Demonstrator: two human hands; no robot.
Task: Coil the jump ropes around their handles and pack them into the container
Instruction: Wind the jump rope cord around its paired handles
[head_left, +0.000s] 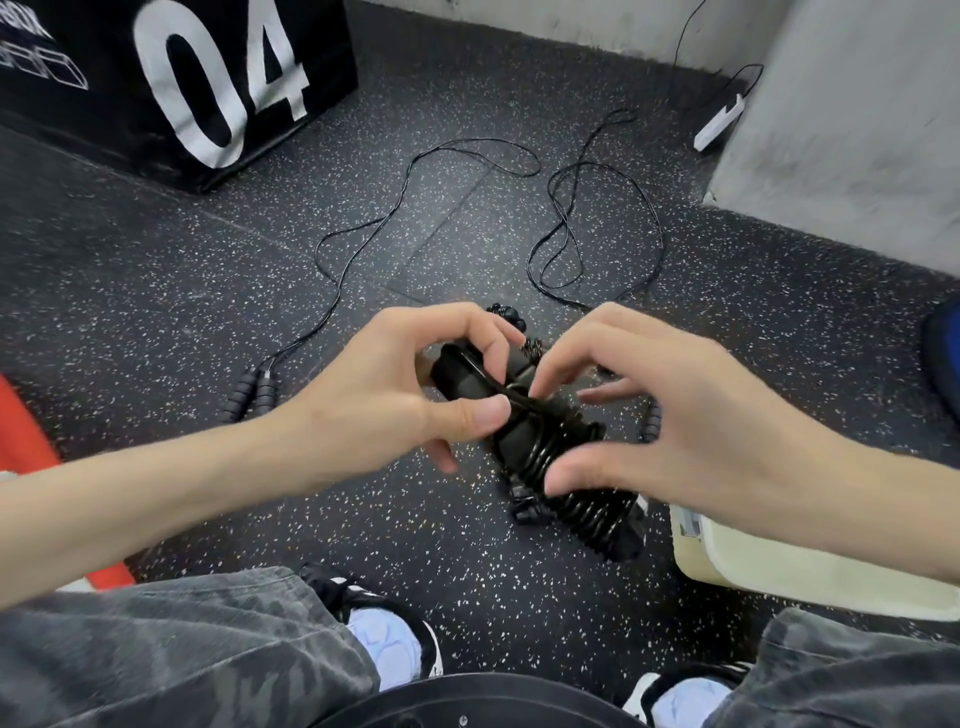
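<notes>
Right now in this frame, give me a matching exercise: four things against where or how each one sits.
Things
1. coiled jump rope
2. loose jump rope
3. cream container
4. black box marked 04

Place or state
A. far left, on the floor
B. uncoiled on the floor, handles together at left
C. gripped by the left hand and right hand
D. near right, under the right forearm

Pairs: 1-C, 2-B, 3-D, 4-A

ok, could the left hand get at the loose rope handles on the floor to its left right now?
Probably not yet: the left hand grips the coiled rope bundle. The floor path to the loose handles looks free.
</notes>
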